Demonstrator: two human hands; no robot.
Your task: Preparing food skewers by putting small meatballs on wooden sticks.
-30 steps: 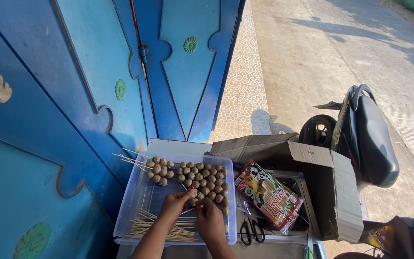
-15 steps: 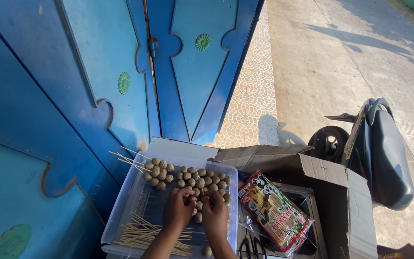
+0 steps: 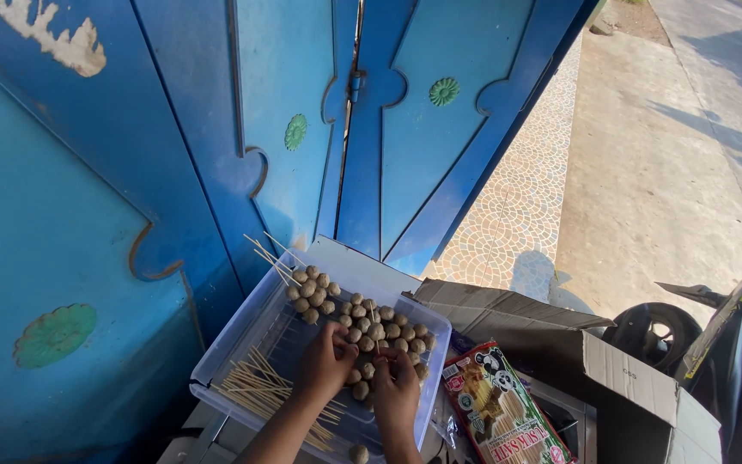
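Observation:
Both my hands are inside a clear plastic tub (image 3: 242, 331) holding rows of brown meatballs (image 3: 362, 326) threaded on thin wooden skewers. My left hand (image 3: 324, 365) is curled over the nearest meatballs, fingers closed on them. My right hand (image 3: 395, 391) pinches a meatball beside it; the skewer between the hands is hidden. A loose heap of bare bamboo skewers (image 3: 255, 387) lies in the tub's near left corner. One more meatball (image 3: 359, 453) shows at the bottom edge.
A colourful snack packet (image 3: 495, 408) lies right of the tub. An open cardboard box (image 3: 594, 357) stands beyond it. A parked scooter (image 3: 732, 352) is at the far right. Blue metal gates (image 3: 216, 146) rise behind; patterned paving (image 3: 517, 206) and concrete road lie beyond.
The camera has tilted up and shifted, so the tub sits lower in view. My hands stay together over the near meatballs, having moved slightly toward me.

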